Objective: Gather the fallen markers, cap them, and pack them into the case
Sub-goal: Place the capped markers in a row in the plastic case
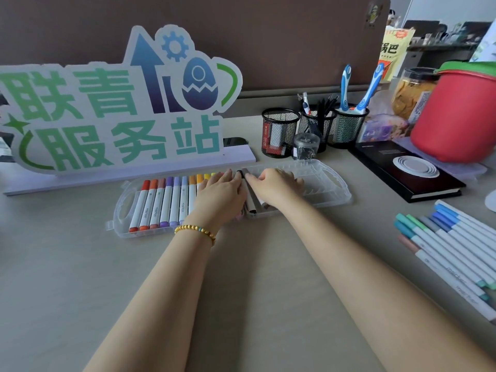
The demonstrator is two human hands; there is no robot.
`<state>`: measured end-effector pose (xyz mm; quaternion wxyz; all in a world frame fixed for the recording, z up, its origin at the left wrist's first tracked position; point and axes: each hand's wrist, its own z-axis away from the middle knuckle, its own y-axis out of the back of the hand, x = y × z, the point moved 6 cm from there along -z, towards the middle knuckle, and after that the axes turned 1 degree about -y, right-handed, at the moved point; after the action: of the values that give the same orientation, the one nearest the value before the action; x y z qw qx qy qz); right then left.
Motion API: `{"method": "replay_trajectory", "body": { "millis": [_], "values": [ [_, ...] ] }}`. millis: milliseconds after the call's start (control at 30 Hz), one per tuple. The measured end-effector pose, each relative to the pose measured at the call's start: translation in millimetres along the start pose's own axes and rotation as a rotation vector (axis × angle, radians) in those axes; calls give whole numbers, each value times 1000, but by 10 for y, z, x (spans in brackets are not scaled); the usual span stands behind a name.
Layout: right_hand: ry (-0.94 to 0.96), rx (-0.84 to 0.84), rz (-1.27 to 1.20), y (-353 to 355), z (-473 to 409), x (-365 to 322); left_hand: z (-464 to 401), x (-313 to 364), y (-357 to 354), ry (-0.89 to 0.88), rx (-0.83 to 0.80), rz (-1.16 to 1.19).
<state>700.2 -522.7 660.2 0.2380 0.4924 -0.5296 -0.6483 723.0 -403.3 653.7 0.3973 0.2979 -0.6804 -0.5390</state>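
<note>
While both hands are down in the middle of the clear plastic marker case (pixel 332 196), it's hard to read the grips exactly. The left hand (pixel 221 193) lies mostly flat, fingers fairly straight, resting over the packed markers (pixel 163 202) near the case's hinge line. The right hand (pixel 273 185) has its fingers bent and seems to be pinching or nudging a black-capped marker (pixel 239 173) sitting between the two hands, though I can't tell if it's truly gripped or just pushed into line.

Left half of the case already holds a neat row from red through purple to yellow; the right half looks mostly bare apart from a couple of pale ones by the hinge. Well off to the near right on the desk (pixel 80 277) lies a loose pile of blue, teal and grey markers (pixel 451 251), still to be packed.

Handling-wise, I'd guess these are light, stiff plastic barrels, smooth and round, so they'll roll if set down loose. Best to take one mid-barrel between thumb and fingers, and press on the cap end to seat it. The case looks thin and flexy, so probably hold it steady while slotting.

Beyond that: mesh pen cups (pixel 280 132), a black notebook (pixel 418 183), a red bag (pixel 459 116) and a big cut-out sign (pixel 118 116) at the far side.
</note>
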Motion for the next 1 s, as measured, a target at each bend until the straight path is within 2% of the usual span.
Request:
{"method": "replay_trajectory", "body": {
  "millis": [200,400,833,1000],
  "values": [
    [100,45,-74,168,18,79,-2,-8,9,-6,-8,3],
    [283,-9,85,59,129,0,-38,-19,-3,-14,-30,-12],
    [298,-10,207,68,186,4,-33,5,-18,-5,-6,-17],
    [236,67,162,401,391,368,44,209,55,18,25,103]
  ]
}}
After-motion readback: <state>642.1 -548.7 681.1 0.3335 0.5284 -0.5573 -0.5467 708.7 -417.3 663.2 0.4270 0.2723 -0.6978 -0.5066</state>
